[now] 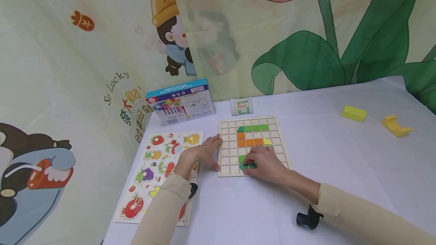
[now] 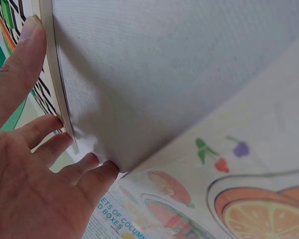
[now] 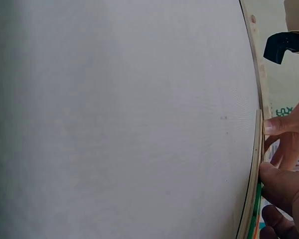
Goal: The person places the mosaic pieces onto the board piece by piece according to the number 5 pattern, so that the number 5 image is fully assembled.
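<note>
In the head view a square wooden grid board [image 1: 226,146] lies on the table. Green tiles [image 1: 256,127] run along an upper row. Below them are orange tiles [image 1: 250,142] and a yellow tile [image 1: 267,141]. My right hand [image 1: 265,162] is over the board's lower part, fingers bent, thumb and fingertips right at green pieces [image 1: 243,167] near the front edge. It covers part of the grid, and I cannot tell whether it pinches a tile. My left hand [image 1: 203,153] rests with spread fingers against the board's left edge; its thumb [image 2: 32,55] touches the rim in the left wrist view.
A fruit picture board [image 1: 160,192] lies left, beneath the left forearm. Behind it stands a blue-topped box [image 1: 180,103]. A small pattern card [image 1: 241,106] lies behind the grid. A yellow block [image 1: 354,113] and a yellow notched piece [image 1: 396,126] are far right. Printed fabric hangs behind.
</note>
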Tool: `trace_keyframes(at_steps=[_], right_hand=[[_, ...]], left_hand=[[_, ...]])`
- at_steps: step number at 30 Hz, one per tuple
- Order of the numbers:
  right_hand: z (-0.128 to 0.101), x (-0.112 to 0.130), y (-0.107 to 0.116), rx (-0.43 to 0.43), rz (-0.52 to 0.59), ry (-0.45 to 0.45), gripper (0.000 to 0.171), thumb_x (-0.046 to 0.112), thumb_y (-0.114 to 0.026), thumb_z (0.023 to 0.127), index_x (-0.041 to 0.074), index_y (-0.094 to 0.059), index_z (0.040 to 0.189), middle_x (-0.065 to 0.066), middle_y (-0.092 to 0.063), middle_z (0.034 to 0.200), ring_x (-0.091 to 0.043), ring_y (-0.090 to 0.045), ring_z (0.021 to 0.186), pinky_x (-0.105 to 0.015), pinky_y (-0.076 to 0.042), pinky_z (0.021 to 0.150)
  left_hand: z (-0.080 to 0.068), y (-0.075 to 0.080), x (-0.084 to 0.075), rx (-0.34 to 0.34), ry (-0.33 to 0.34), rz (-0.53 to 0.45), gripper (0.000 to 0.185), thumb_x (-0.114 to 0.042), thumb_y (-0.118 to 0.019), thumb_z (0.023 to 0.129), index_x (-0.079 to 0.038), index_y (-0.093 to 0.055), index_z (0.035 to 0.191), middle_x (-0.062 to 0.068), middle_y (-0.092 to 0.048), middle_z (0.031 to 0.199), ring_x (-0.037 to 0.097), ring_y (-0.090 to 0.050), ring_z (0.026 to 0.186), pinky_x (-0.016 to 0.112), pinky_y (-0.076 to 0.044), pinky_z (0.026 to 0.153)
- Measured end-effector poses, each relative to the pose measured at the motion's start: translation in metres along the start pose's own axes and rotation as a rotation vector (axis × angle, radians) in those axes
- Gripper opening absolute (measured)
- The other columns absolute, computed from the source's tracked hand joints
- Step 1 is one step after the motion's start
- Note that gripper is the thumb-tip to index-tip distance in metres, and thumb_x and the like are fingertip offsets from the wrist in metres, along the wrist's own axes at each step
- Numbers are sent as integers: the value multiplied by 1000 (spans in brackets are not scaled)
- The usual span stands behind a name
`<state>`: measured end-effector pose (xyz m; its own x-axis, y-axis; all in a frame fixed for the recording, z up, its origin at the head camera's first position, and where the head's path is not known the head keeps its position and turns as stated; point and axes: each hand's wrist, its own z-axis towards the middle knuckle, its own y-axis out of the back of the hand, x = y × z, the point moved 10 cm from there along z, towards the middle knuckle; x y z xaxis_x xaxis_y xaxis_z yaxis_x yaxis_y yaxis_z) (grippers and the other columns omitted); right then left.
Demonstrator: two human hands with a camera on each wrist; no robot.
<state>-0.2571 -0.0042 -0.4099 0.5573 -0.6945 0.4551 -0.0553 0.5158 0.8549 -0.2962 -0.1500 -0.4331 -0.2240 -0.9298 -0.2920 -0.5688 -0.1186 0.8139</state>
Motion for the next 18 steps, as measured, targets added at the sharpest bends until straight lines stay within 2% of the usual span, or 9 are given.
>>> trace_keyframes(at_steps=[3,6,12,15,18], right_hand=[[0,-3,0,-16,27,-16,18,21,-87,65,20,-73,77,11,-56,75,-8,-45,76,-29,-24,71],[0,-6,-1,8,56,-42,17,21,-87,67,21,-73,77,11,-57,75,-8,-45,78,-29,-25,71],[0,-13,6,48,135,-58,13,25,-82,75,24,-74,84,14,-57,76,-6,-48,80,-29,-28,72],[0,-21,18,32,167,-48,8,25,-78,81,24,-74,88,13,-57,78,-6,-49,80,-28,-34,71],[-2,-32,33,28,166,-54,9,24,-73,86,19,-75,94,9,-62,88,-9,-53,84,-27,-45,74]], left_hand=[[1,1,0,0,-4,-6,96,-30,-79,80,-15,-21,155,1,-4,165,26,-5,153,46,-17,123],[3,0,-1,3,-7,-10,95,-29,-79,80,-16,-21,155,0,-4,165,26,-5,153,46,-16,123],[3,-1,-1,5,-9,-9,95,-29,-79,80,-15,-21,155,0,-4,166,26,-5,153,47,-17,123],[3,-3,-1,9,-11,-10,95,-29,-78,81,-16,-21,156,0,-3,166,26,-5,153,46,-18,123],[3,-4,-1,13,-14,-14,95,-29,-78,81,-16,-21,156,0,-3,166,26,-6,153,47,-19,123]])
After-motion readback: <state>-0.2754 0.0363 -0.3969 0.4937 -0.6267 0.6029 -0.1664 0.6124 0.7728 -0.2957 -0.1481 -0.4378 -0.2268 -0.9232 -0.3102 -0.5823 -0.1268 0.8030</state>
